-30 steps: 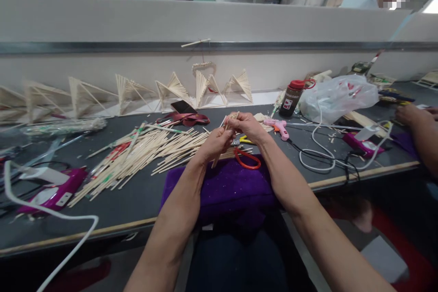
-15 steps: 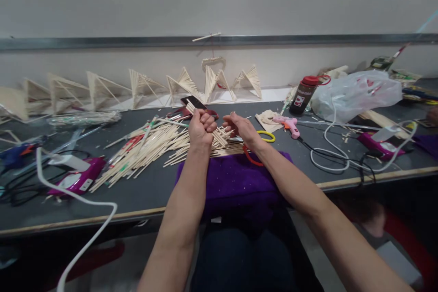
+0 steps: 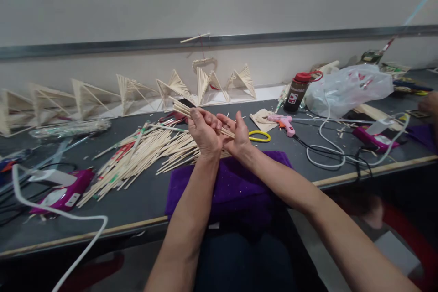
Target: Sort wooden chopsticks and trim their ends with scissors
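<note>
A small bundle of thin wooden sticks (image 3: pixel 182 108) passes through my left hand (image 3: pixel 205 131), whose fingers are wrapped round it. The lower ends of the bundle reach my right hand (image 3: pixel 237 135), which is cupped with its fingers apart, the palm beside the stick ends. Below and left of my hands lies a loose pile of sticks (image 3: pixel 137 159) on the dark table. A folded purple cloth (image 3: pixel 239 182) lies under my wrists at the table's front. Yellow scissor handles (image 3: pixel 260 136) show just right of my right hand.
Fan-shaped stick models (image 3: pixel 174 86) line the back wall. To the right are a pink glue gun (image 3: pixel 284 123), a red-capped bottle (image 3: pixel 297 92), a plastic bag (image 3: pixel 349 89) and cables. Magenta power strips (image 3: pixel 65 191) sit left and right. Another person's hand (image 3: pixel 429 102) shows at the right edge.
My right hand has turned palm up and come closer to my left hand, against the stick ends. The bundle lies flatter in my left hand. The view has shifted slightly right.
</note>
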A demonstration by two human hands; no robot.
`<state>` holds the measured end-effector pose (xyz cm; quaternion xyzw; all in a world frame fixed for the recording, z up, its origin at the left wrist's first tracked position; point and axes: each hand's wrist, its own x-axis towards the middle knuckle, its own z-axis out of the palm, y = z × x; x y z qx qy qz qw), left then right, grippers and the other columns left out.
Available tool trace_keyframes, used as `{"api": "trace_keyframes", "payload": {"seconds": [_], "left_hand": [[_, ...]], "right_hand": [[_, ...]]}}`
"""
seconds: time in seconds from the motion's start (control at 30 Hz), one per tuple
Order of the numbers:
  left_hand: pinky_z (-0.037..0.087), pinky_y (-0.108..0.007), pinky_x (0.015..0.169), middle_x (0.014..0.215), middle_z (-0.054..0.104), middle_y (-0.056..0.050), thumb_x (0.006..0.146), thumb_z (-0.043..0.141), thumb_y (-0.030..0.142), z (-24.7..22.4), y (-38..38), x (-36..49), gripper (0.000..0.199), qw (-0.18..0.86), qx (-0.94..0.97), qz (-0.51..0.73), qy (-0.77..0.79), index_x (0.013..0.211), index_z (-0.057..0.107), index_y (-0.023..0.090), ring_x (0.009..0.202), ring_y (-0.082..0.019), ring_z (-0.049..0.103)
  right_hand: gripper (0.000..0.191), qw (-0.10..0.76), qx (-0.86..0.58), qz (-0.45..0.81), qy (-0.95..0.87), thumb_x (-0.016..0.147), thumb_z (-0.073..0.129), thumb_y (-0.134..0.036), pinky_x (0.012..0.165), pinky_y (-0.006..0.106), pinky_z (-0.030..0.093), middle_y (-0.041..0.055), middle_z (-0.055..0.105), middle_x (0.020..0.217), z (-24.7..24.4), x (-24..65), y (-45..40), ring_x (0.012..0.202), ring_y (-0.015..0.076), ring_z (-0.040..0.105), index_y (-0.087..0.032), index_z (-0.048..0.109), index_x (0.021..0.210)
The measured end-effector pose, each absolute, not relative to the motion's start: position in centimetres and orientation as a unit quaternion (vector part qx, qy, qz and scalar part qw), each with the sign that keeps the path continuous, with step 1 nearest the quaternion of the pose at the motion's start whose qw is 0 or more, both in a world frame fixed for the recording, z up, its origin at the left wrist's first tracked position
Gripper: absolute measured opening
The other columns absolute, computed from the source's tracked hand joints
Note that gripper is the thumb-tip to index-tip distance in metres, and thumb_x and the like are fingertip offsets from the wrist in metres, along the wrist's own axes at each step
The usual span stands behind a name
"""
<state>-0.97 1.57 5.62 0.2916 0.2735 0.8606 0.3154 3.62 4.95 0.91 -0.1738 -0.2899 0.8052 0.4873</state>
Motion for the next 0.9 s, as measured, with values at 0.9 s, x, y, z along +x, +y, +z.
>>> {"api": "trace_keyframes", "payload": {"seconds": [0.9], "left_hand": [[0.015,-0.014,0.03,0.047,0.029,0.009,0.084,0.051,0.038,4.5,1.8,-5.6,0.028,0.445,0.337,0.752,0.35,0.067,0.04,0.018,0.032,-0.001,0.022]], "right_hand": [[0.023,0.364,-0.324,0.448,-0.75,0.08,0.051,-0.031,0.062,0.024,0.042,0.0039,0.064,0.082,3.7,11.5,6.6,0.07,0.0122,0.056,-0.016,0.065,0.092]]}}
